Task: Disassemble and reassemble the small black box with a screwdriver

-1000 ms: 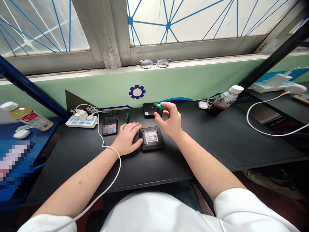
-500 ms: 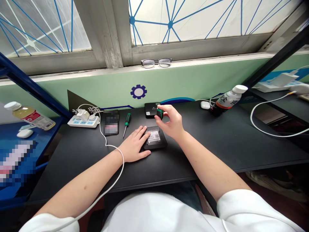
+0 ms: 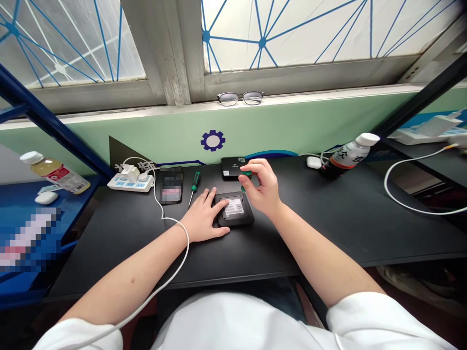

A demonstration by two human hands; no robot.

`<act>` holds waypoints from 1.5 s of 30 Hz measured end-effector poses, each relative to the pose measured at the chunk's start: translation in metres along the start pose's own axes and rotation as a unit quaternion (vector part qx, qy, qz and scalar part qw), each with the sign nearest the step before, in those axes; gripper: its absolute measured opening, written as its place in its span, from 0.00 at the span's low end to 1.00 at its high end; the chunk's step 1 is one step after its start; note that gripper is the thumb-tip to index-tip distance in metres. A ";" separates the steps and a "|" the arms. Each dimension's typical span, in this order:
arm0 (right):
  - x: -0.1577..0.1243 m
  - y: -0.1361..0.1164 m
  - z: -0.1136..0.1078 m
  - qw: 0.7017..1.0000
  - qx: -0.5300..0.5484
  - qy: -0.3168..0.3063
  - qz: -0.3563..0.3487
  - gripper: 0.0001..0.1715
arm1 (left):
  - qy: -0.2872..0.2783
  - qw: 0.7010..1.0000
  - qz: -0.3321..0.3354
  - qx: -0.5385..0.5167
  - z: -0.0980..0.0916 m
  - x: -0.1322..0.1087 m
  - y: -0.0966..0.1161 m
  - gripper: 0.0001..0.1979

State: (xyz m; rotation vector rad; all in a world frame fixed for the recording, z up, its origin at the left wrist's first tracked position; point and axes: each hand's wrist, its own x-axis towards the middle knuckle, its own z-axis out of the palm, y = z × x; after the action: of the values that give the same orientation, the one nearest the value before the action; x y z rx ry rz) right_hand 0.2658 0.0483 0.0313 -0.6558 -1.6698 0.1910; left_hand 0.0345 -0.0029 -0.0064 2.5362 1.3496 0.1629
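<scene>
A flat black square device (image 3: 246, 214) with a white printed label lies on the dark desk. My left hand (image 3: 203, 218) is open, fingers spread, pressing on the device's left side with a fingertip on its label. Between the thumb and fingers of my right hand (image 3: 263, 188) is the green handle of a screwdriver (image 3: 246, 173), held upright above the device's far right corner. Its tip meets the corner area, though the exact contact is too small to tell. A second green-handled screwdriver (image 3: 196, 182) lies beyond my left hand.
Behind the device sits another black box (image 3: 230, 170). A power strip (image 3: 130, 183) and a dark flat item (image 3: 171, 185) lie to the left. A white cable (image 3: 185, 262) crosses my left forearm. At the right stand a tilted bottle (image 3: 348, 154) and a white earphone case (image 3: 314, 162).
The view has shifted slightly. The fingers of my right hand have turned and curled around the screwdriver's handle. My left hand stays on the device.
</scene>
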 end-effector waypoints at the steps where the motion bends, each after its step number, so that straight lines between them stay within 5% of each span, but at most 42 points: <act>1: -0.001 0.001 -0.001 1.000 0.018 -0.012 0.012 0.08 | 0.001 1.000 -0.003 0.006 -0.001 0.000 0.001 0.46; 5: -0.004 0.006 -0.001 0.995 0.076 -0.052 0.045 0.18 | 0.006 1.000 -0.011 0.027 -0.004 0.002 0.002 0.46; 14: 0.000 0.010 -0.005 1.000 0.001 -0.007 -0.003 0.17 | 0.037 0.999 0.006 0.027 0.013 0.006 0.012 0.42; 20: -0.008 0.010 -0.002 0.996 0.059 -0.027 0.055 0.06 | 0.048 0.998 0.011 0.024 0.014 0.007 0.010 0.40; 24: -0.013 0.014 0.004 0.992 0.082 -0.015 0.093 0.16 | 0.069 0.997 0.015 0.026 0.012 0.007 0.007 0.39; 28: -0.011 0.018 0.001 0.983 0.135 -0.032 0.119 0.14 | 0.071 0.997 0.008 0.039 0.012 0.007 0.009 0.40; 37: 0.004 0.016 -0.014 0.999 -0.040 -0.005 0.013 0.17 | 0.066 0.997 0.034 0.035 0.007 0.009 0.002 0.43; 42: -0.001 0.015 -0.009 0.997 0.038 -0.001 0.069 0.07 | 0.051 0.998 0.027 0.040 0.008 0.009 0.000 0.45; 45: -0.004 0.012 -0.005 0.990 0.069 0.007 0.121 0.20 | 0.057 0.997 0.032 0.038 0.010 0.009 0.001 0.43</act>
State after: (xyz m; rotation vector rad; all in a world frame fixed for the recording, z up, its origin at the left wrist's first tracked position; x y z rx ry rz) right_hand 0.2745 0.0553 0.0229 -0.7508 -1.5465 0.4706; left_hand 0.0420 0.0020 -0.0162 2.6718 1.3413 0.2778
